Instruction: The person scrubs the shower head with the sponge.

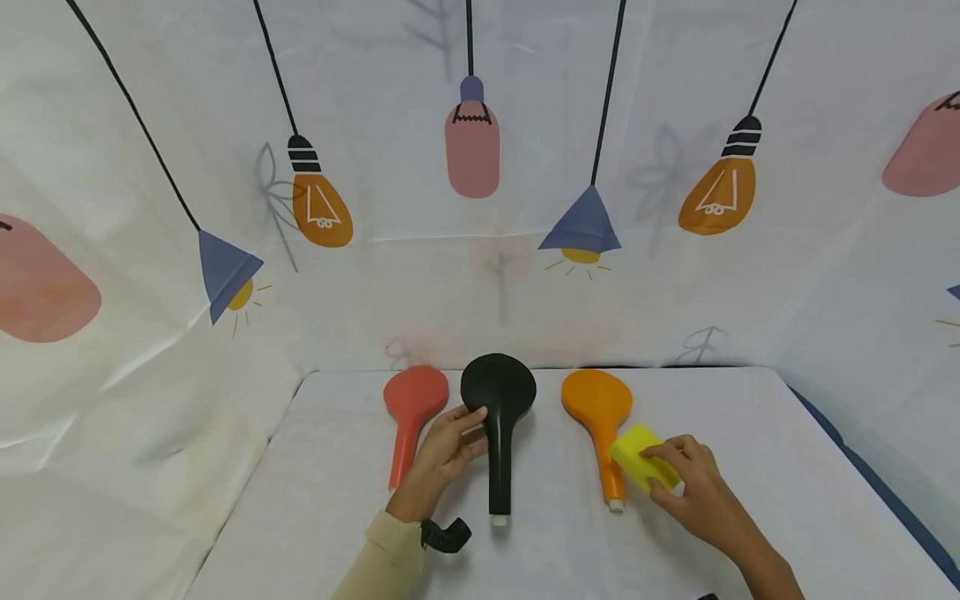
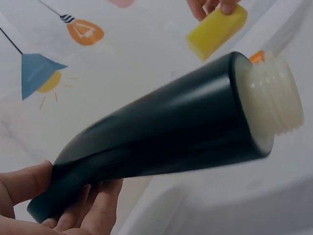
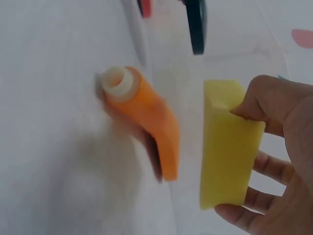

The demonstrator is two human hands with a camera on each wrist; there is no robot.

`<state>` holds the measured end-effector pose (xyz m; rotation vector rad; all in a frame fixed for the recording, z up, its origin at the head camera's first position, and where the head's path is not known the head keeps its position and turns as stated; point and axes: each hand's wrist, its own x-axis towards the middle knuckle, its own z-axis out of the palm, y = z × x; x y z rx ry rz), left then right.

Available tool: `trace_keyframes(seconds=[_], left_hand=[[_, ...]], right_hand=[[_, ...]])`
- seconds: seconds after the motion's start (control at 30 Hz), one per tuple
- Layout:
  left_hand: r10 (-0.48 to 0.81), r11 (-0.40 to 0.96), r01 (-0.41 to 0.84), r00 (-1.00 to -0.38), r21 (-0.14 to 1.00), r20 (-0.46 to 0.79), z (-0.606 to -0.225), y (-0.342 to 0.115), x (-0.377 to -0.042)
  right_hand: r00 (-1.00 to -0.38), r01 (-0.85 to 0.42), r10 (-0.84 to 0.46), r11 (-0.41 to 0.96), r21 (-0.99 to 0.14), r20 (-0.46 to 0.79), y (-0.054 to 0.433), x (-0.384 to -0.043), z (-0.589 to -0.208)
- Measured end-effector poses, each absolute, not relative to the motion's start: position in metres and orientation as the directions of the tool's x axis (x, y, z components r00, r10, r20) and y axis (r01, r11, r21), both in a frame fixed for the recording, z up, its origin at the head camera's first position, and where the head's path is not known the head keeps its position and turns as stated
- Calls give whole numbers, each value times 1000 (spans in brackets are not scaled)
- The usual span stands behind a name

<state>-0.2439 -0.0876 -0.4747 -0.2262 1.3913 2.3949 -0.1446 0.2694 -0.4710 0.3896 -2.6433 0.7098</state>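
While the left hand (image 1: 441, 454) pinches the black shower head (image 1: 498, 387) above the tabletop (image 1: 570, 554), I note the right hand (image 1: 696, 496) pinching a yellow sponge (image 1: 636, 451). I judge steady support and light pressure best.

My head view was fairly bright and evenly lit, with soft shadows on the worktop (image 1: 555, 550) and pale glare along creases in the cloth (image 1: 142, 433); the pink lamp (image 1: 45, 283) leaned, stretched, at the left edge. My wrist views were dimmer and greyer: a highlight streaked the black handle (image 2: 161, 122), and the orange handle (image 3: 156, 112) was blurred.
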Motion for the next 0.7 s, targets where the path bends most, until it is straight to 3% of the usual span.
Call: trace_keyframes(seconds=[0.23,0.47,0.7], left_hand=[[158,-427,-375,-927,823,-341,-487,-86,-255],[133,-411,-382,-923,828,-360,-499,-80,-260],[96,-395,-375,-925,839,-368,-503,-81,-267]], right_hand=[[-918,-227,-39,867,-444,394,285,-147,-477],[-976,-114,0,853,-510,218,292,-147,-482],[-962,-97,49,859,-503,269,291,-145,-484]])
